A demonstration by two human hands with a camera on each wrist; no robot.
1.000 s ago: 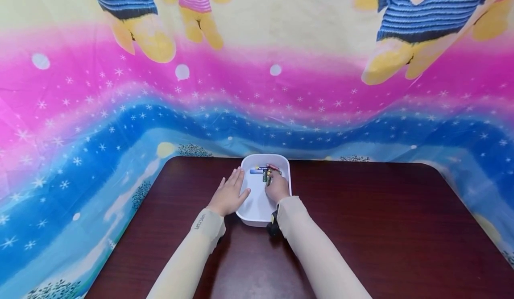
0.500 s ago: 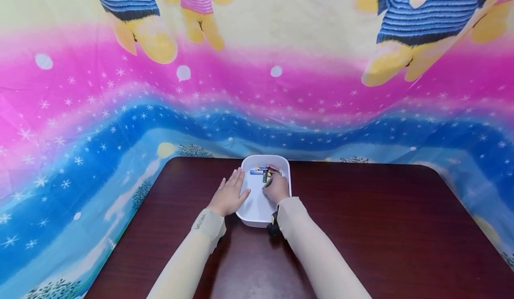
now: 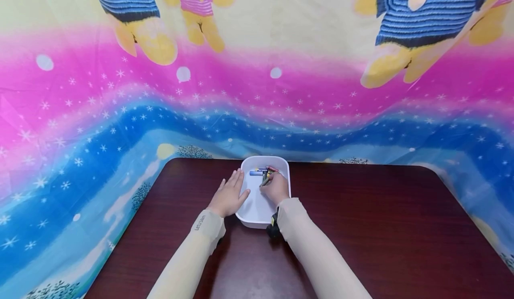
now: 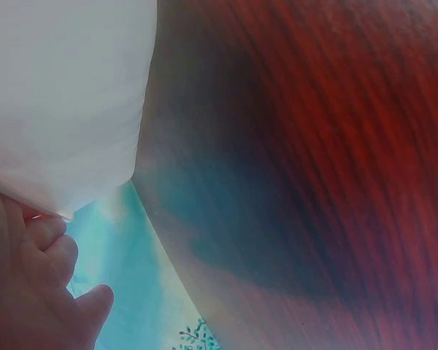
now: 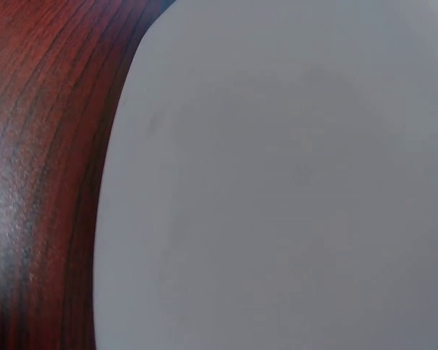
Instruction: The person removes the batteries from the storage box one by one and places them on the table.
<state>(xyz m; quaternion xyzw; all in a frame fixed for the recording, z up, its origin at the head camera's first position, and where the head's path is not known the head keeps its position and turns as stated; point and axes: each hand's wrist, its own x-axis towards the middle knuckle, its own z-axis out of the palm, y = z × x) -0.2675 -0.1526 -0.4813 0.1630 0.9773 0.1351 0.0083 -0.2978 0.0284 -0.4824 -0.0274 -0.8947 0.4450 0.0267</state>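
Note:
A white plastic tray (image 3: 250,212) sits near the table's far edge with several small batteries in its far half. Among them lie a blue battery (image 3: 255,173) and a red one (image 3: 272,168). My right hand (image 3: 277,188) reaches inside the tray and pinches a dark green battery (image 3: 265,181) between thumb and fingers, tilted. The left hand (image 3: 226,195) rests along the tray's left rim, fingers straight, thumb reaching over the edge. In the left wrist view its fingers (image 4: 55,251) lie at the tray's white wall (image 4: 66,102). The right wrist view holds only tray and table.
The dark red-brown table (image 3: 381,227) extends on both sides of the tray. A patterned cloth (image 3: 321,98) with bears and snowflakes hangs right behind the table's far edge. A small black wrist device (image 3: 273,227) sits at the right cuff, near the tray's front corner.
The right hand has drawn the dark green battery slightly left and towards the near side, apart from the pile. The left hand and the tray have stayed in place.

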